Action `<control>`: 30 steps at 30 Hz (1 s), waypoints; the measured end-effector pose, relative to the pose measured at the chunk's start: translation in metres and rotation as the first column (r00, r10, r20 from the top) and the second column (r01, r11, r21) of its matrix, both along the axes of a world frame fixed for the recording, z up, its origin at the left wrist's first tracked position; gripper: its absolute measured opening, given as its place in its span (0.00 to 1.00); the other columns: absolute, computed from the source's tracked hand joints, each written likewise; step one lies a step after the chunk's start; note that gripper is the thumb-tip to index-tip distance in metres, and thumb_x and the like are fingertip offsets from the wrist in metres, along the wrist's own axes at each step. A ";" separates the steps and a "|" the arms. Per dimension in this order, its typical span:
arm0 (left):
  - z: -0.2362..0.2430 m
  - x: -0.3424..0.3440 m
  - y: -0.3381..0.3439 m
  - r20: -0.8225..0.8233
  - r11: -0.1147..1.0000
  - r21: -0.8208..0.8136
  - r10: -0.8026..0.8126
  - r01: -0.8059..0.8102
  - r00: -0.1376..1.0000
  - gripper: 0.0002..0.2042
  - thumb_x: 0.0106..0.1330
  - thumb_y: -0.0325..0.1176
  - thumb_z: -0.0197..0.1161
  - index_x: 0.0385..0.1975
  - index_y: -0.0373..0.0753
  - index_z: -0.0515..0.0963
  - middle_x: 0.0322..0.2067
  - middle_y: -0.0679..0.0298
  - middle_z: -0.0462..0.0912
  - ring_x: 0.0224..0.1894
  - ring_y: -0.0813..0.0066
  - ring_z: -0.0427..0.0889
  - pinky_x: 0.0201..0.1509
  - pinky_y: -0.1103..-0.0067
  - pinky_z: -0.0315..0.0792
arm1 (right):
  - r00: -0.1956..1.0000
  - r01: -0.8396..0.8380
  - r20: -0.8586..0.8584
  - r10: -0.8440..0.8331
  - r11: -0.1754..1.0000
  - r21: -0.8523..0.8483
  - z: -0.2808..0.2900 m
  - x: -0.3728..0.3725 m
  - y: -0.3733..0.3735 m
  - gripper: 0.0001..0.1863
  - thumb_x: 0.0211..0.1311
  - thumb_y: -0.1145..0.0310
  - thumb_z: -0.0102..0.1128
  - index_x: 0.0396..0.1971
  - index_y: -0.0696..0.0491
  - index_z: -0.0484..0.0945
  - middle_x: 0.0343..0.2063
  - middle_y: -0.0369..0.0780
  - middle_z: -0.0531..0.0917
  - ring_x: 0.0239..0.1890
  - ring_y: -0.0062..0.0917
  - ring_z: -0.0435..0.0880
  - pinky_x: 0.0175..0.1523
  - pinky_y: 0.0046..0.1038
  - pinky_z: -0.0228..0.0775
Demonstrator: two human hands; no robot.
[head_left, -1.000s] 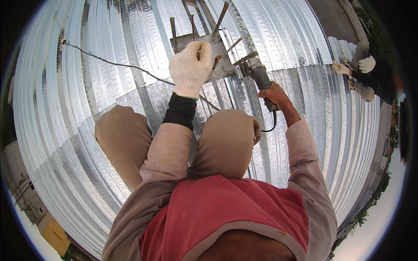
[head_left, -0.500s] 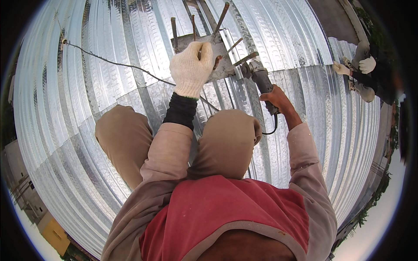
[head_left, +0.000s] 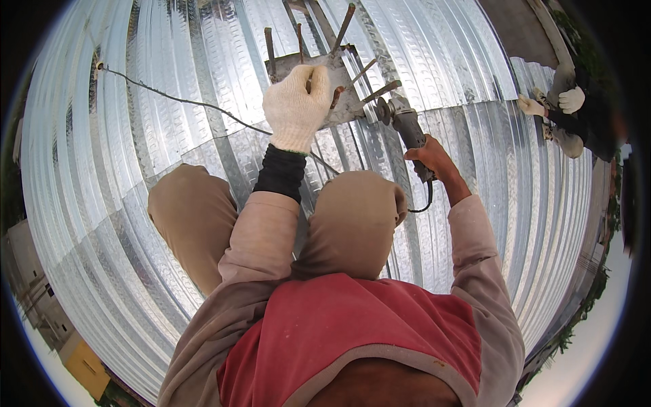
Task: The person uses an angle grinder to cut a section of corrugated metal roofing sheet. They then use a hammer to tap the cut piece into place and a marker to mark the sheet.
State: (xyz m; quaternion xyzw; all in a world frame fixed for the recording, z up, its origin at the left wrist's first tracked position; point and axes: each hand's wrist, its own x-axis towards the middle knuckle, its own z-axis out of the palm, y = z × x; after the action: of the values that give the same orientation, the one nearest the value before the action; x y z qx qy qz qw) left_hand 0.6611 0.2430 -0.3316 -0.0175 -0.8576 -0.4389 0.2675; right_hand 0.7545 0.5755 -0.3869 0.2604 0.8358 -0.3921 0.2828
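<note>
Among rusty rebar stubs (head_left: 344,28) on a grey concrete column top (head_left: 349,102), my left hand (head_left: 296,105) is closed in a fist, in a white knit glove. A brownish bit shows in the fist's opening, but what it grips is mostly hidden. My bare right hand (head_left: 434,157) is wrapped around the body of a dark angle grinder (head_left: 408,127). The grinder's disc (head_left: 384,112) is just below a slanting rebar (head_left: 383,91) at the column's right edge. I cannot tell whether they touch.
Corrugated metal sheets (head_left: 122,224) surround the column and lie under my bent knees (head_left: 352,224). A dark cable (head_left: 183,100) crosses the sheets at the left. The grinder's cord (head_left: 427,200) trails toward my knee. At the far right another person's gloved hand (head_left: 571,100) shows.
The grinder's head has shifted and turned slightly, and more of its disc shows below the slanting rebar. My left fist has hardly moved.
</note>
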 end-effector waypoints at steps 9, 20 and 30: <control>-0.002 0.002 0.001 0.070 1.000 0.007 0.018 -0.019 0.997 0.10 0.70 0.40 0.69 0.32 0.42 0.89 0.20 0.56 0.85 0.23 0.54 0.88 0.30 0.69 0.79 | 1.000 0.019 0.023 -0.019 0.999 -0.027 0.021 0.014 -0.005 0.30 0.49 0.66 0.76 0.51 0.65 0.78 0.32 0.45 0.86 0.28 0.30 0.87 0.35 0.35 0.80; -0.002 0.002 -0.001 0.065 1.000 -0.023 0.012 -0.011 0.998 0.11 0.70 0.42 0.68 0.34 0.42 0.90 0.23 0.55 0.88 0.27 0.52 0.90 0.34 0.68 0.82 | 0.999 0.042 -0.019 -0.044 0.997 -0.067 0.019 0.015 -0.005 0.30 0.51 0.66 0.76 0.52 0.65 0.77 0.33 0.45 0.86 0.26 0.29 0.87 0.33 0.34 0.80; 0.002 0.002 0.000 0.107 1.000 -0.013 0.004 -0.003 0.994 0.12 0.70 0.43 0.67 0.33 0.42 0.90 0.22 0.56 0.88 0.25 0.54 0.90 0.32 0.69 0.81 | 1.000 0.009 -0.028 -0.009 1.000 0.007 0.006 0.009 -0.002 0.28 0.53 0.67 0.77 0.51 0.62 0.75 0.31 0.43 0.84 0.22 0.27 0.84 0.29 0.33 0.79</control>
State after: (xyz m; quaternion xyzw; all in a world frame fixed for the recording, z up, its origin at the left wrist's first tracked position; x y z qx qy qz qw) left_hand 0.6632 0.2433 -0.3292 0.0059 -0.8737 -0.4330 0.2216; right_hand 0.7634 0.5739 -0.3808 0.2595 0.8398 -0.3940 0.2686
